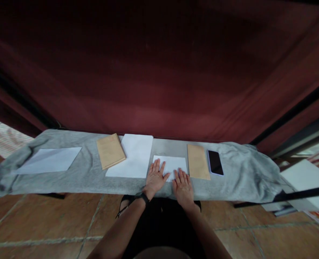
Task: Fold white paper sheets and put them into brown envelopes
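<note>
In front of me a small white sheet of paper (pixel 171 163), seemingly folded, lies on the grey cloth. My left hand (pixel 155 176) rests flat on its left side, fingers spread. Over its lower right part lies my right hand (pixel 182 185), palm down with the fingers stretched out. The hands cover some of the sheet's lower edge. Just right of it is a brown envelope (pixel 199 162). To the left a large white sheet (pixel 137 154) lies partly under a stack of brown envelopes (pixel 110 150).
A phone (pixel 215 162) with a dark screen lies right of the single envelope. Another white sheet (pixel 48 160) is at the far left. Grey cloth (pixel 242 172) covers the narrow bench, with a dark red panel (pixel 159 90) behind it. White boards (pixel 307 180) stand at the right.
</note>
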Motion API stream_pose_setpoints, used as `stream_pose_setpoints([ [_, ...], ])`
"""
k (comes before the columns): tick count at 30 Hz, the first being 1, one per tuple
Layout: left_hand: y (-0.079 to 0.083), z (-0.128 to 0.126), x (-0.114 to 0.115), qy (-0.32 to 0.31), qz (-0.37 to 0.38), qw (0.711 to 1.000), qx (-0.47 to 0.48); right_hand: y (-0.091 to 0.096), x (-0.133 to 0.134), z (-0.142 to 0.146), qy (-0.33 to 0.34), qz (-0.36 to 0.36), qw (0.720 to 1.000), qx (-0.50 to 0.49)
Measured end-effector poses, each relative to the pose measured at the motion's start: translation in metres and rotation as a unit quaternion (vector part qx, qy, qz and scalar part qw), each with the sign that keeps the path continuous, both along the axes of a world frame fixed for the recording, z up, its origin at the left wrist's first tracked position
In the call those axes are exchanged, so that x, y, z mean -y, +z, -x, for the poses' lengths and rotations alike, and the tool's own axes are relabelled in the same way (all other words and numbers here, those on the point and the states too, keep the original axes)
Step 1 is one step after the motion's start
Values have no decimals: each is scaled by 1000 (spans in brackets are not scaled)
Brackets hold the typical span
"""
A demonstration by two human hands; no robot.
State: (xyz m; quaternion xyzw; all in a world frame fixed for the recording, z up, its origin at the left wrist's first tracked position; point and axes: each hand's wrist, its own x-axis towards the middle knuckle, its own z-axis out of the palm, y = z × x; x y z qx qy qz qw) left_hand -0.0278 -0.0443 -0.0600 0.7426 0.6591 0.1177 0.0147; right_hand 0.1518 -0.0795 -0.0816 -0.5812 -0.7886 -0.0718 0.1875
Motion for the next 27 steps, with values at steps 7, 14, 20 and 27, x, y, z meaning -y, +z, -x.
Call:
stream_pose_setpoints([
  [7, 1, 0, 0, 5, 6, 1000, -29, -6, 29, -16, -9, -22, 1000, 11],
  [14, -2, -3, 27, 0, -22, 999, -44, -13, 37, -18, -19, -51, 998, 6],
  [20, -1, -21, 58, -128, -61, 989, -36, -12, 36, -17, -22, -41, 999, 3],
  [27, 0, -4, 63, -103, -56, 992, -45, -11, 38, -15, -36, -25, 999, 7],
])
